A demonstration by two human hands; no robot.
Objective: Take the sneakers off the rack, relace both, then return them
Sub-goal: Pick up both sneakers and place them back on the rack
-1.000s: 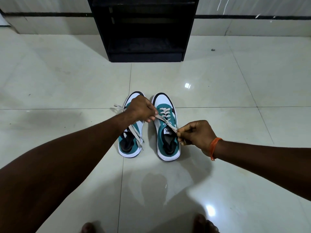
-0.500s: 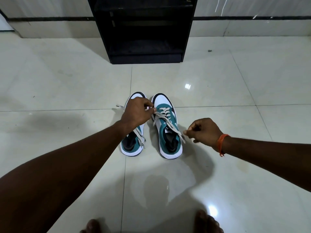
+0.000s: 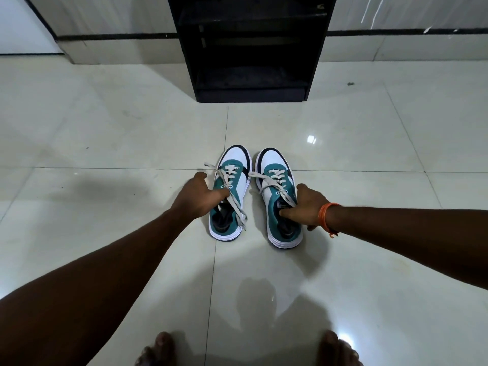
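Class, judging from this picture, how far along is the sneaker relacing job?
Done: both sneakers are off the rack and laced, loose ends trailing. In hand: the left hand grips the left sneaker at its opening, the right hand the right sneaker. Left: returning them to the rack.

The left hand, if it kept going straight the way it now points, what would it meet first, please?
The left hand already touches the left sneaker, fingers in its collar. Pushed straight on, it would likely meet the loose laces and tongue first; depth is unclear.
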